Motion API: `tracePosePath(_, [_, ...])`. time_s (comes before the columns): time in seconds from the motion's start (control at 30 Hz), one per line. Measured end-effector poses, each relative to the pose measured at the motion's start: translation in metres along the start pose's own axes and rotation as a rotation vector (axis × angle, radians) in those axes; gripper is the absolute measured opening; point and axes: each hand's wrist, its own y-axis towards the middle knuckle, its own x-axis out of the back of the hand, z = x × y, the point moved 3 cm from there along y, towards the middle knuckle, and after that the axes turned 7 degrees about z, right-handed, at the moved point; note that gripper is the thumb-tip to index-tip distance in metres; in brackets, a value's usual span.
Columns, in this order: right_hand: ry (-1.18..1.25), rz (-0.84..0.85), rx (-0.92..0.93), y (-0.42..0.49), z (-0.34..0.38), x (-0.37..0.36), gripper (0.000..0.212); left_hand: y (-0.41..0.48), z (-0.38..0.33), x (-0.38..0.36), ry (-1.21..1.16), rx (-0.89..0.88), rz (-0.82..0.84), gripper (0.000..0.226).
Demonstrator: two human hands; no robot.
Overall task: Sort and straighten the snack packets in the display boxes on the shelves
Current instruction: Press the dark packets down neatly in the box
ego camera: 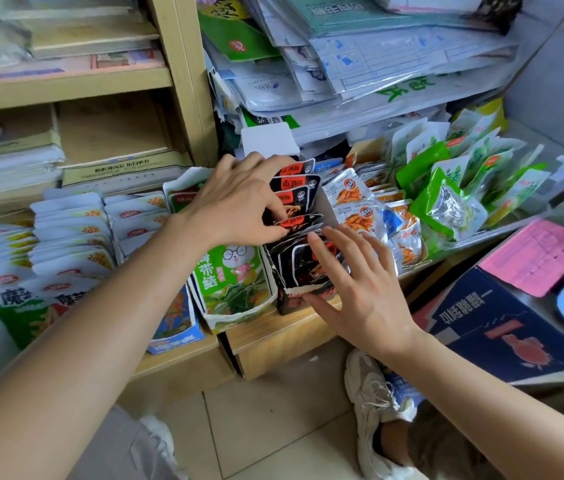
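Black packets: upright row in the black display box, between the two hands, on the shelf.
Left hand: curled over the row from above, thumb and fingers pinching a bunch of packets.
Right hand: spread wide, fingers straight, pressed flat on the box front.
Handling, as judged: brace the torn box front with the right palm; square the pinched bunch, tops level, labels forward; press lightly, thin card likely to buckle.
Just right of the hands: orange packets.
Under the left wrist: green box.
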Motion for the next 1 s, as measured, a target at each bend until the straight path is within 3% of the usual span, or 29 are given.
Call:
tracePosePath(0.23, [0.012, 0.037, -0.017, 0.002, 0.000, 0.001, 0.079, 0.005, 0.006, -0.002, -0.065, 0.012, -0.021, 0.016])
tracePosePath(0.53, [0.020, 0.098, -0.046, 0.006, 0.000, 0.000, 0.086, 0.006, 0.031, 0.014, -0.548, 0.185, -0.264, 0.018])
tracePosePath(0.7, [0.029, 0.144, -0.039, 0.014, -0.006, 0.001, 0.093, 0.004, 0.021, 0.012, -0.417, 0.204, -0.160, 0.018])
tracePosePath(0.8, [0.003, 0.193, -0.033, 0.019, -0.009, 0.002, 0.096, 0.002, 0.016, 0.012, -0.304, 0.169, -0.141, 0.036])
tracePosePath(0.9, [-0.036, 0.238, -0.019, 0.023, -0.013, 0.003, 0.099, -0.003, 0.018, 0.015, -0.590, 0.069, -0.113, 0.060])
tracePosePath(1.0, [-0.083, 0.274, -0.002, 0.028, -0.017, 0.002, 0.104, -0.005, 0.022, 0.015, -0.656, 0.042, -0.196, 0.050])
